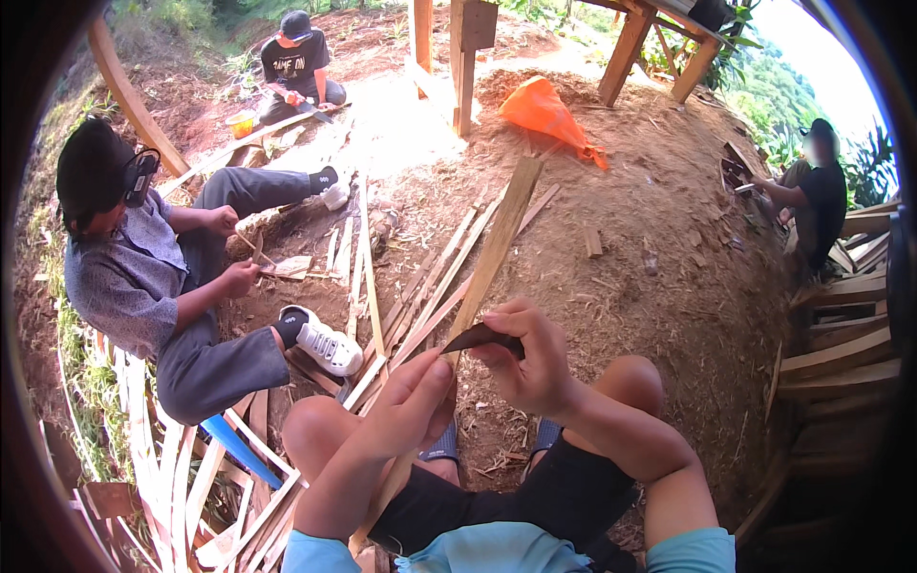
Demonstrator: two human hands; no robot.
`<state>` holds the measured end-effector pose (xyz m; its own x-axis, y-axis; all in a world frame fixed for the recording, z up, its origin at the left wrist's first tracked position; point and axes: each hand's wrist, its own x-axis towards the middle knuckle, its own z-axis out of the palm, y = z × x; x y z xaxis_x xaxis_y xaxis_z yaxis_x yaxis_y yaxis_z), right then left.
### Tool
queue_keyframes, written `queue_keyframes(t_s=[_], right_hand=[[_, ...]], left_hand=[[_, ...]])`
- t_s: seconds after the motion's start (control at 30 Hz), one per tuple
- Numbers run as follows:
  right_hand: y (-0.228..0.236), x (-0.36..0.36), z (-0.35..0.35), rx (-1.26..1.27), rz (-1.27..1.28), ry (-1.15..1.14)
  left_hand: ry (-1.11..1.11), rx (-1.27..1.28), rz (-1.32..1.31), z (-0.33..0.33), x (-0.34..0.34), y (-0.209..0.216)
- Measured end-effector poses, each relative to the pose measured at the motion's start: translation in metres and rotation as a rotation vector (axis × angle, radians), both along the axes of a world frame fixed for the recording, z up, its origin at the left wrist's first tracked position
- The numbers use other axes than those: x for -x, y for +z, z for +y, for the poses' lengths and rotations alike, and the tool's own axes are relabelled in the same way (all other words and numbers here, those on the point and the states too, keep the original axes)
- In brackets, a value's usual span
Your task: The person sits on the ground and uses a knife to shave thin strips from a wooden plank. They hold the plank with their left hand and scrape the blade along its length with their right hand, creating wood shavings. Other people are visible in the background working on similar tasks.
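Note:
A dark, thin, bent sheet, perhaps sandpaper, is held up in front of my knees. My right hand pinches its right side, with the thumb below and the fingers above. At the sheet's pointed left end, my left hand has thumb and forefinger pressed together on the tip. A long wooden plank slants away from me, passing behind both hands and between my legs. Its middle is hidden by my fingers, so I cannot tell whether the sheet touches it.
Wood strips pile up at the lower left, beside a blue curved object. A co-worker sits close on the left holding a thin stick; others work at the far left and right. An orange sheet lies ahead near wooden posts.

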<state>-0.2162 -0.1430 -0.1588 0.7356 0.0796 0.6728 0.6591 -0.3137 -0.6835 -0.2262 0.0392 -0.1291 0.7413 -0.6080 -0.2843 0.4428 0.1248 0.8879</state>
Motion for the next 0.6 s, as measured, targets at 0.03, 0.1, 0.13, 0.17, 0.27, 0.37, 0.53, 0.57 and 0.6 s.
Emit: queue_keyframes(t_s=[0.03,0.1,0.13,0.17,0.27,0.37,0.53,0.57,0.6], right_hand=[[-0.007,-0.005,-0.003,-0.107,0.021,-0.051],[-0.002,-0.020,-0.011,-0.324,0.076,-0.173],[0.011,-0.027,-0.020,-0.428,0.111,-0.244],[0.012,-0.034,-0.033,-0.444,0.122,-0.314],[0.006,-0.040,-0.056,-0.463,0.125,-0.391],[0.000,-0.019,-0.033,-0.317,0.082,-0.206],[0.011,-0.005,-0.015,-0.010,0.010,-0.093],[0.011,-0.005,-0.019,0.019,0.029,-0.111],[0.008,-0.006,-0.024,0.006,0.028,-0.125]], left_hand=[[-0.024,0.014,-0.006,0.000,0.000,0.002],[-0.069,-0.049,0.015,0.001,0.006,-0.001],[-0.086,-0.077,0.027,0.000,0.009,-0.001],[-0.107,-0.100,-0.012,0.002,0.011,0.004],[-0.083,-0.016,-0.012,0.004,0.012,0.002],[-0.059,-0.078,0.020,0.005,0.008,-0.010],[-0.012,-0.041,0.017,0.009,0.000,0.000],[-0.013,-0.031,0.015,0.009,-0.001,0.002],[-0.021,-0.029,0.007,0.008,-0.002,0.002]])
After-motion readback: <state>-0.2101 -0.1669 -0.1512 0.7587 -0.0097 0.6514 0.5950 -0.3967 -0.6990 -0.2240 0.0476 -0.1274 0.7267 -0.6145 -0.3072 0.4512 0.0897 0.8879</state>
